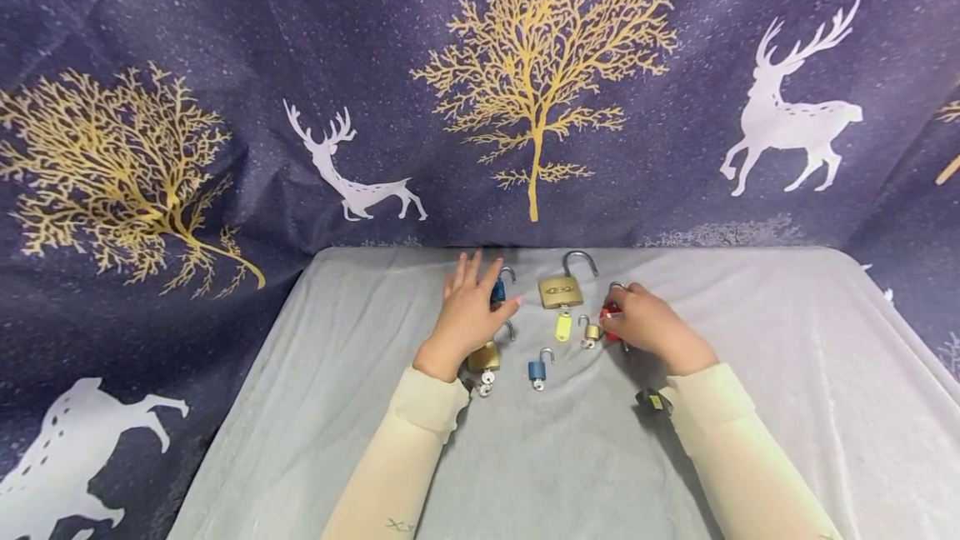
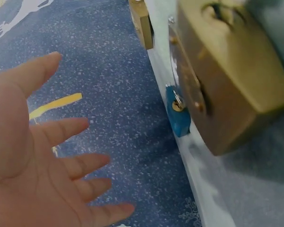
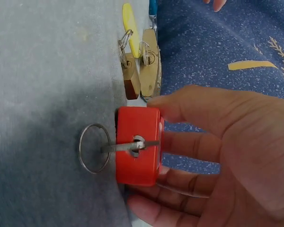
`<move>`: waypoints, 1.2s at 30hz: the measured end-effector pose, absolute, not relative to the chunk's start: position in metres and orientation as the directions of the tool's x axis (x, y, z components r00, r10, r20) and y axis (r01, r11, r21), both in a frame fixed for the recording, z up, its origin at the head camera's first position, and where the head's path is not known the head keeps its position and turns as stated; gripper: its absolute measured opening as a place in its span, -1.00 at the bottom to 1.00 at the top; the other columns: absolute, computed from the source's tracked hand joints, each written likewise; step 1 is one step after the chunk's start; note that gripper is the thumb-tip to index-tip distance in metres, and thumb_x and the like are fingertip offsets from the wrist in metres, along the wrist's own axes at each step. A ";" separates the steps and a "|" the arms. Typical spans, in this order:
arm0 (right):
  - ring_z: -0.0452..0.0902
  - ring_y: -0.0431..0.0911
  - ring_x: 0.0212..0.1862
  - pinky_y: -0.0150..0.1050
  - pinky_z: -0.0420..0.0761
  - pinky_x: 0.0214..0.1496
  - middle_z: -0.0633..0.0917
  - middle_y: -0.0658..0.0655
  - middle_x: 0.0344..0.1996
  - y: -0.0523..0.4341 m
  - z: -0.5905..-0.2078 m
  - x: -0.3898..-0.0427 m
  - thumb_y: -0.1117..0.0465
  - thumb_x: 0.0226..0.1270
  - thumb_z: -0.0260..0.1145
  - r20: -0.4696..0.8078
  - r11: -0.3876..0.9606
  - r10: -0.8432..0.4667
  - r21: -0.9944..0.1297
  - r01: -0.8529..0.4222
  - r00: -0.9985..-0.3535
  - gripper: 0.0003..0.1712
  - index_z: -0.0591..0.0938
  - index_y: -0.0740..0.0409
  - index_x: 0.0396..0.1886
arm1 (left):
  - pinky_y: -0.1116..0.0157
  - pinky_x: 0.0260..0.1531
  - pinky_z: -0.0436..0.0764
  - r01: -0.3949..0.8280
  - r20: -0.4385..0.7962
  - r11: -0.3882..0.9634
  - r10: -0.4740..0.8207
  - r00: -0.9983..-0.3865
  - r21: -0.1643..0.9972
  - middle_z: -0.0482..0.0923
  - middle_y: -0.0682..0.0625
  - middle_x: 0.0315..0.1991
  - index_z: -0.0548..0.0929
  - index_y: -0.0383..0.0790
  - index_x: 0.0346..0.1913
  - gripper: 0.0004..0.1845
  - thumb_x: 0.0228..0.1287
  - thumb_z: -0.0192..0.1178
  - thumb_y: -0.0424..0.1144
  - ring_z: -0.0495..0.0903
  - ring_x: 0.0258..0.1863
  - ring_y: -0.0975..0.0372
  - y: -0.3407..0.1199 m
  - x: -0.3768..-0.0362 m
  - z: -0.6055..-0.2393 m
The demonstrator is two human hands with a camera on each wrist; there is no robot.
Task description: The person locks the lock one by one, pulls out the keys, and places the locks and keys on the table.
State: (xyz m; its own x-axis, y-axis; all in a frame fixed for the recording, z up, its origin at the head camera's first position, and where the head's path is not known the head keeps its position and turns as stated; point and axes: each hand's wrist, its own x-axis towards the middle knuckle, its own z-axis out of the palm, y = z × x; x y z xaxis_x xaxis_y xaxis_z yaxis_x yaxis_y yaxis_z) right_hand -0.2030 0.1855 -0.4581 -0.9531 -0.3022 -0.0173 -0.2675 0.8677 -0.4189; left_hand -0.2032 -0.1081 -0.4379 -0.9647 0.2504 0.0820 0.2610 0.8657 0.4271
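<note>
My right hand holds a red padlock, thumb at one side and fingers round the other. A key with a ring sticks out of its keyhole. Over the left-hand locks my left hand hovers with fingers spread, holding nothing. Beneath it lie a brass padlock with keys and a blue padlock, both with raised shackles and partly hidden by the hand. Between the hands are a large brass combination padlock with a yellow tag, a small brass padlock and a small blue padlock.
Grey cloth covers the table. A dark curtain with deer and trees hangs directly behind its far edge. By the right cuff sits a small black object with a yellow-green mark.
</note>
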 end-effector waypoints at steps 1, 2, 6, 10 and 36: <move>0.51 0.05 -0.27 0.11 0.59 -0.10 0.58 0.24 -0.26 0.185 -0.457 -0.203 0.12 0.24 0.33 -0.019 0.868 -0.300 -0.419 -0.265 -0.954 -0.75 0.64 0.18 -0.16 | -0.29 0.52 -0.02 0.261 0.072 0.861 0.255 -0.964 0.437 -0.09 -0.28 0.63 0.18 -0.03 0.59 -0.17 0.41 0.10 0.28 -0.23 0.64 -0.16 -0.108 -0.203 -0.438; 0.50 0.04 -0.28 0.10 0.59 -0.10 0.57 0.24 -0.27 0.185 -0.457 -0.203 0.13 0.25 0.32 -0.020 0.868 -0.301 -0.419 -0.265 -0.954 -0.76 0.63 0.19 -0.18 | -0.27 0.53 -0.01 0.262 0.065 0.858 0.260 -0.963 0.441 -0.08 -0.28 0.63 0.18 -0.03 0.59 -0.17 0.41 0.09 0.29 -0.21 0.64 -0.17 -0.108 -0.202 -0.437; 0.49 0.04 -0.31 0.11 0.60 -0.10 0.56 0.26 -0.28 0.186 -0.454 -0.203 0.15 0.24 0.29 -0.023 0.868 -0.297 -0.423 -0.259 -0.955 -0.76 0.61 0.22 -0.19 | -0.20 0.56 0.00 0.262 0.036 0.850 0.276 -0.960 0.457 -0.09 -0.27 0.63 0.18 -0.04 0.59 -0.18 0.43 0.07 0.28 -0.18 0.64 -0.17 -0.107 -0.201 -0.434; 0.53 0.06 -0.28 0.15 0.62 -0.04 0.58 0.29 -0.22 0.187 -0.451 -0.203 0.15 0.23 0.29 -0.035 0.869 -0.288 -0.430 -0.245 -0.957 -0.71 0.64 0.24 -0.14 | -0.15 0.57 0.00 0.264 0.007 0.843 0.295 -0.955 0.469 -0.10 -0.25 0.64 0.17 -0.06 0.59 -0.19 0.45 0.05 0.27 -0.18 0.64 -0.15 -0.103 -0.200 -0.431; 0.61 0.18 -0.07 0.22 0.62 0.06 0.56 0.36 0.12 0.186 -0.425 -0.196 0.18 0.29 0.32 0.130 0.779 -0.334 -0.520 -0.351 -0.934 -0.40 0.48 0.30 0.30 | -0.04 0.55 0.15 0.342 0.070 0.802 0.355 -0.932 0.489 0.42 -0.23 0.41 0.44 -0.31 0.41 -0.38 0.48 0.14 0.03 0.23 0.52 -0.13 -0.096 -0.199 -0.437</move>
